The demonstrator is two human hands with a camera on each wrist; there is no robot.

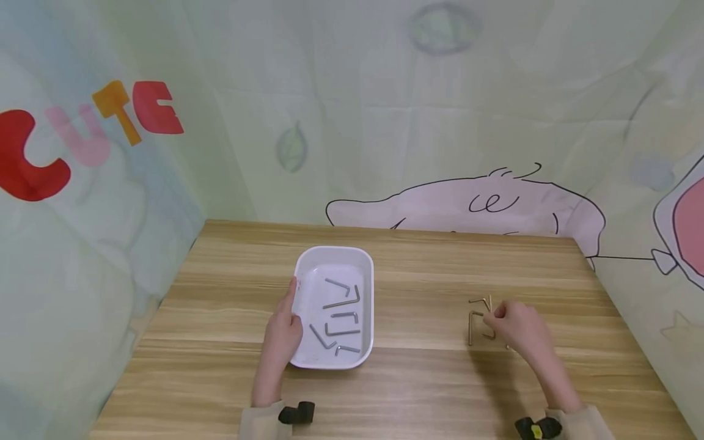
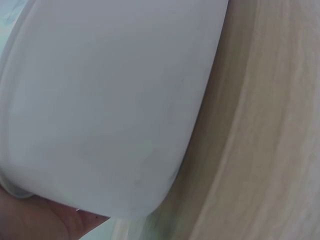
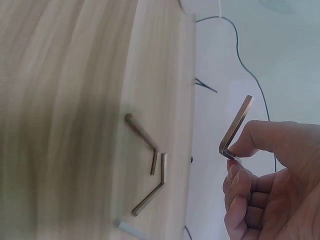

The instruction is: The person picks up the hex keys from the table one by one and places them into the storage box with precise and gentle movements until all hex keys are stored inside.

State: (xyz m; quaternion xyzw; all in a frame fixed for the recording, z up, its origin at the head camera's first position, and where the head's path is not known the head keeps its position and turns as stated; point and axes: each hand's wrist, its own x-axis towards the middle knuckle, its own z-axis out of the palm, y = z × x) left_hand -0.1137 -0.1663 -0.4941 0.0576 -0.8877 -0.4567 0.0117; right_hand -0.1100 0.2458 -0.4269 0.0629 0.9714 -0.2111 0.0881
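A white tray (image 1: 334, 258) sits on the left part of the table with several L-shaped silver hex keys (image 1: 342, 332) lying in it. My left hand (image 1: 282, 333) holds the tray by its left side, thumb over the rim; the other fingers are mostly hidden behind the wall. In the left wrist view the tray's outer wall (image 2: 110, 100) fills most of the picture. Between thumb and fingertips, my right hand (image 1: 519, 327) pinches the short arm of a brass-coloured hex key (image 3: 236, 122), its long arm pointing up. More brass-coloured hex keys (image 1: 471, 329) lie on the table beneath that hand.
The wooden table (image 1: 418, 293) reaches back to a printed cloth (image 1: 379, 134) hanging behind it. One silvery key (image 3: 131, 229) shows at the bottom of the right wrist view.
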